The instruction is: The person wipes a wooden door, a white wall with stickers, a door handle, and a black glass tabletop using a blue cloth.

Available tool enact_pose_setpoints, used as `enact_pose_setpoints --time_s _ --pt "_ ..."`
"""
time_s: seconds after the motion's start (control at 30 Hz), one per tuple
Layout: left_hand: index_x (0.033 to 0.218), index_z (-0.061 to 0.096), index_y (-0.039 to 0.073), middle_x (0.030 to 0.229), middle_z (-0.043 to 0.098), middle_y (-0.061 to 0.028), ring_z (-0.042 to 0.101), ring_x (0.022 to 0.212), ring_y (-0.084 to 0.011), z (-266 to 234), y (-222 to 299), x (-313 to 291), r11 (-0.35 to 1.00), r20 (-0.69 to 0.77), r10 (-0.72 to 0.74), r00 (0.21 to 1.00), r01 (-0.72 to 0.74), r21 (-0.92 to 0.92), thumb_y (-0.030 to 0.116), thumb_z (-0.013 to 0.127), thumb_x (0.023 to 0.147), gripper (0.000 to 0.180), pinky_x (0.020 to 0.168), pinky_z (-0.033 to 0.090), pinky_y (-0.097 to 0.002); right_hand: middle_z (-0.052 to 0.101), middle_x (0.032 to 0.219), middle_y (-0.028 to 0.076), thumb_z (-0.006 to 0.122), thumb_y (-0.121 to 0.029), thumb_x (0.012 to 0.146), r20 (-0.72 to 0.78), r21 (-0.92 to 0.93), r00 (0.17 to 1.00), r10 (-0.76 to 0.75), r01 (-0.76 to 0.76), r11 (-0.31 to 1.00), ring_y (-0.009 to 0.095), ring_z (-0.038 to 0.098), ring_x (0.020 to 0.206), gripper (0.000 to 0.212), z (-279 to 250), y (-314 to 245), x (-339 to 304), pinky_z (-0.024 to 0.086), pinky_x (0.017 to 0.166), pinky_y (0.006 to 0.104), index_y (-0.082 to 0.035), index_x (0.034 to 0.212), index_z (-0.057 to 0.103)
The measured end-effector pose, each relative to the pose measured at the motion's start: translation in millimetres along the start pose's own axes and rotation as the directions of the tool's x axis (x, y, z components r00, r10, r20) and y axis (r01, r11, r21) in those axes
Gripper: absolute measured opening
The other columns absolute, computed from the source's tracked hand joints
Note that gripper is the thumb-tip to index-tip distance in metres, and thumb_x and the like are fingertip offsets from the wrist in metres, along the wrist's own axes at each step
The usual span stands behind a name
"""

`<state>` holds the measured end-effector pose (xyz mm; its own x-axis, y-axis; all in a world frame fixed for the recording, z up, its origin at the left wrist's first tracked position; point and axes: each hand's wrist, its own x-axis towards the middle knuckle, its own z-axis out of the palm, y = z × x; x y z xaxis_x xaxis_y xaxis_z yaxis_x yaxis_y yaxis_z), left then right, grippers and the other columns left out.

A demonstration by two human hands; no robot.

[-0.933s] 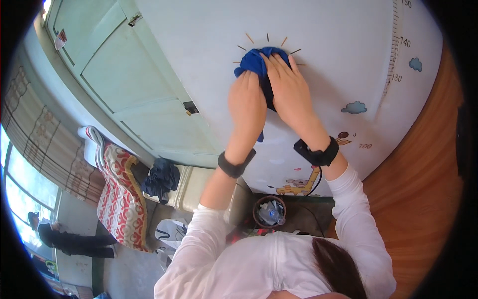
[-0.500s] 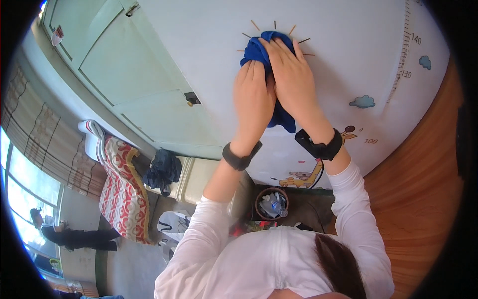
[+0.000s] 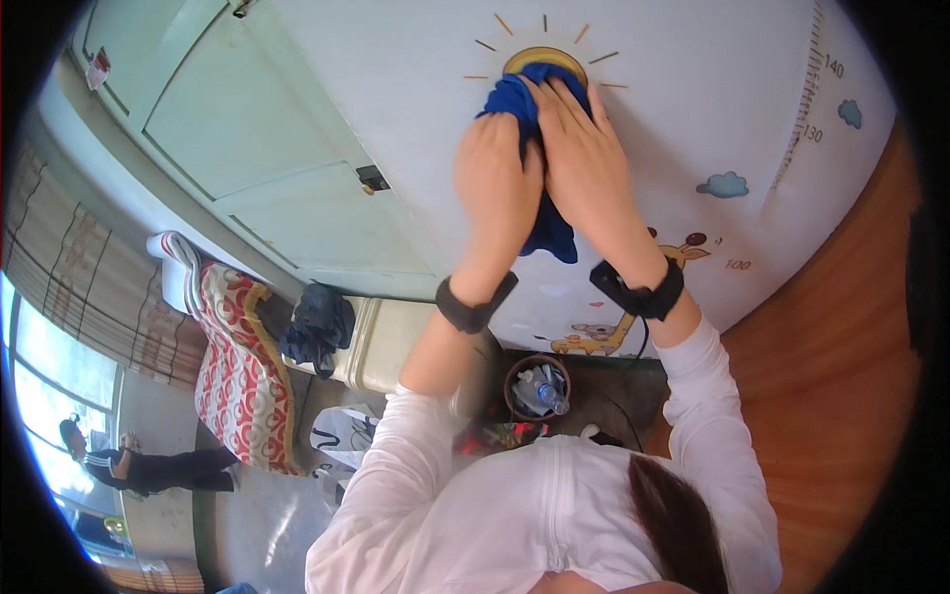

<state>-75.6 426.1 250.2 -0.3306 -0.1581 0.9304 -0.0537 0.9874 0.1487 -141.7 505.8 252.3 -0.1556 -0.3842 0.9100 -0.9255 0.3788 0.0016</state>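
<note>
A bunched dark blue cloth [image 3: 550, 236] is pressed against the white wall, its loose end hanging down between my wrists. My left hand [image 3: 495, 173] grips its left side with the fingers curled into the folds. My right hand [image 3: 582, 148] holds the cloth to the wall, its fingers laid long over the top; the thumb is hidden. Just above the cloth shows the upper part of a yellow printed sun [image 3: 544, 57] with short ray lines around it. Both my wrists wear black bands.
Pale green door panels [image 3: 237, 139] with a latch stand left of the wall. Below are a cream padded bench [image 3: 396, 342] with dark clothing [image 3: 319, 322], a red-patterned cover [image 3: 242, 396] and a bin [image 3: 515, 386] holding a plastic bottle. A person [image 3: 148, 465] stands far left; brown wood grain [image 3: 821, 396] lies right.
Both hands and the cloth have slid a little down relative to the printed sun, uncovering its yellow top. The whole view has shifted slightly.
</note>
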Motion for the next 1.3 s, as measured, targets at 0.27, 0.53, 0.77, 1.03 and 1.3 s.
enact_pose_setpoints --time_s 0.27,0.53,0.77,1.03,1.3 --pt "0.075 0.049 0.001 0.073 0.053 -0.0150 0.051 0.070 -0.0324 0 1 -8 1.000 0.021 0.001 1.000 -0.002 0.018 0.005 0.057 0.068 0.012 0.061 0.041 -0.0401 0.051 0.114 0.010 0.051 -0.014 0.073 -0.067 -0.052 0.995 -0.079 0.075 0.996 0.021 0.043 0.113 0.049 10 3 -4 0.021 0.103 0.0389 -0.001 0.119 0.042" --pt "0.082 0.048 -0.001 0.079 0.051 -0.0186 0.050 0.075 -0.0347 13 68 -58 0.971 0.342 0.156 0.927 -0.080 -0.226 0.000 0.052 0.068 0.015 0.064 0.039 -0.0418 0.047 0.118 0.015 0.046 -0.001 0.072 0.054 0.002 0.940 0.337 -0.337 0.941 0.028 0.039 0.117 0.054 -48 22 -89 0.015 0.103 0.0473 -0.001 0.125 0.035" --pt "0.092 0.049 -0.003 0.095 0.055 -0.0191 0.051 0.092 -0.0325 54 117 -90 0.911 0.450 0.260 0.854 -0.063 -0.407 -0.002 0.050 0.067 0.026 0.080 0.040 -0.0391 0.049 0.113 0.017 0.051 0.007 0.064 0.006 -0.169 0.909 0.416 -0.409 0.897 0.031 0.038 0.117 0.067 -72 80 -138 0.016 0.103 0.0469 -0.004 0.128 0.033" --pt "0.094 0.048 -0.003 0.098 0.054 -0.0188 0.051 0.095 -0.0321 56 116 -102 0.903 0.554 0.262 0.790 0.001 -0.429 -0.002 0.056 0.061 0.034 0.082 0.040 -0.0373 0.049 0.115 0.016 0.044 0.002 0.075 0.027 -0.150 0.904 0.427 -0.418 0.896 0.030 0.040 0.115 0.055 -69 91 -141 0.018 0.103 0.0435 -0.006 0.128 0.033" --pt "0.099 0.047 -0.003 0.101 0.054 -0.0174 0.051 0.089 -0.0328 48 100 -121 0.934 0.540 0.119 0.833 0.091 -0.347 -0.003 0.056 0.061 0.039 0.073 0.041 -0.0382 0.049 0.115 0.015 0.040 0.003 0.076 0.098 -0.174 0.922 0.375 -0.356 0.918 0.030 0.042 0.113 0.049 -61 81 -140 0.021 0.102 0.0422 -0.005 0.124 0.038"
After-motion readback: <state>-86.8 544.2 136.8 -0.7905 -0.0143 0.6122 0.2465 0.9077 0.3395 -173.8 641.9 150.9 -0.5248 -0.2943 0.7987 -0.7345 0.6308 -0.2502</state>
